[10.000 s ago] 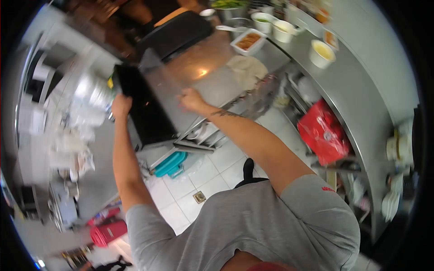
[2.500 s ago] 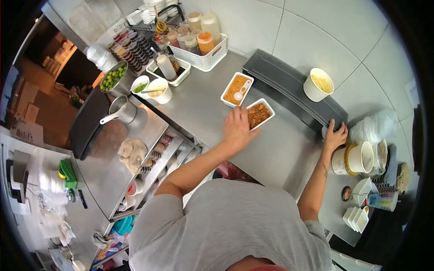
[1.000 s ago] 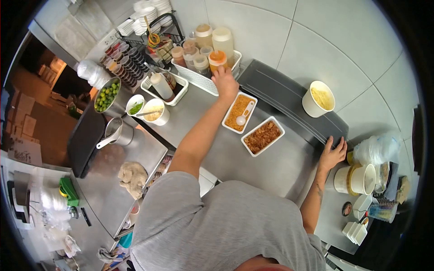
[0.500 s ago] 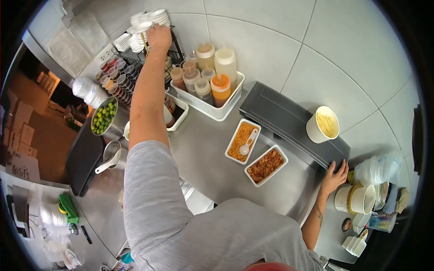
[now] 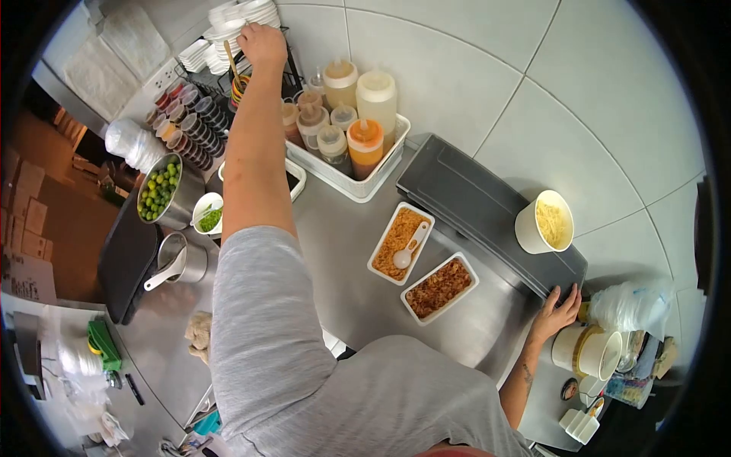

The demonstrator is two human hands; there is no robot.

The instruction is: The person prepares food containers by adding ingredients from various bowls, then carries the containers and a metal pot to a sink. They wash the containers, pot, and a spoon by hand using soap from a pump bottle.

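At the upper left, my left hand (image 5: 263,47) reaches to stacked white dishes (image 5: 255,15) on a black wire rack. Its fingers are curled at the edge of the stack, and what they hold, if anything, is hidden. Far to the right, my right hand (image 5: 556,314) lies with fingers spread on the end of a long dark grey cover (image 5: 487,206). A white tub of pale yellow shreds (image 5: 550,222) stands on that cover. Between my arms sit a white tray of orange crumbs (image 5: 394,238) with a white scoop (image 5: 411,247) and a tray of reddish-brown bits (image 5: 439,288).
A white basket (image 5: 354,185) of squeeze bottles stands against the tiled wall. Left of my arm are lidded sauce cups (image 5: 190,126), a metal pot of green limes (image 5: 186,194), a bowl of chopped greens (image 5: 208,215) and a metal pot (image 5: 194,263). White tubs (image 5: 586,352) lie at right.
The view has shifted slightly. My left hand has moved a little up and left over the white dishes, its fingers bent more. My right hand stays on the dark cover.
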